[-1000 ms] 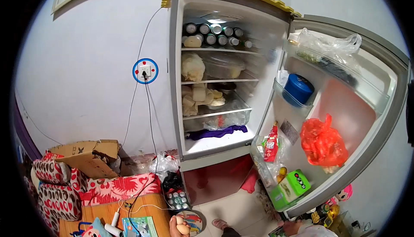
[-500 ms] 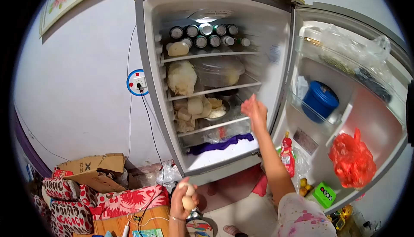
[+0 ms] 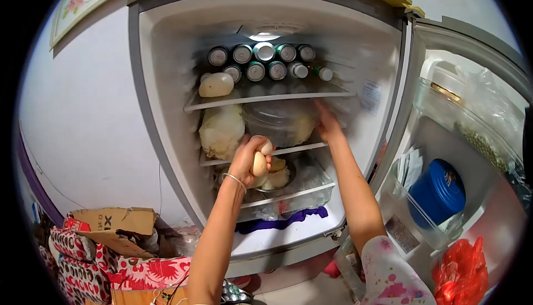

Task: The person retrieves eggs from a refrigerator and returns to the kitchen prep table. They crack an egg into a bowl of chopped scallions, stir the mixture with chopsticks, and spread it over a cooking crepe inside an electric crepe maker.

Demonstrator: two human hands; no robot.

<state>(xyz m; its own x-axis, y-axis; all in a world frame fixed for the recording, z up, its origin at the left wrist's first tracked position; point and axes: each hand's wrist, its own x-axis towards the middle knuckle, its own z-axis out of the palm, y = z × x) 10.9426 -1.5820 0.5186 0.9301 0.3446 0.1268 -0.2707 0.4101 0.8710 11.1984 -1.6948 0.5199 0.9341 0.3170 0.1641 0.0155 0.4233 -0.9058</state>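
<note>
before the fridge (image 3: pixel 377 49), left fingers (image 3: pixel 251 145) curl round eggs (image 3: pixel 259 164).

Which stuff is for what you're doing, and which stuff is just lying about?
For the job, it seems:
eggs, held in the left grip
clear container, with the right grip at its side

Just lying about:
drink cans
purple cloth
blue tub
red bag
cardboard box

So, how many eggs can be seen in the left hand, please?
2: an upper egg and a lower egg, both held in the left hand; more could be hidden.
</note>
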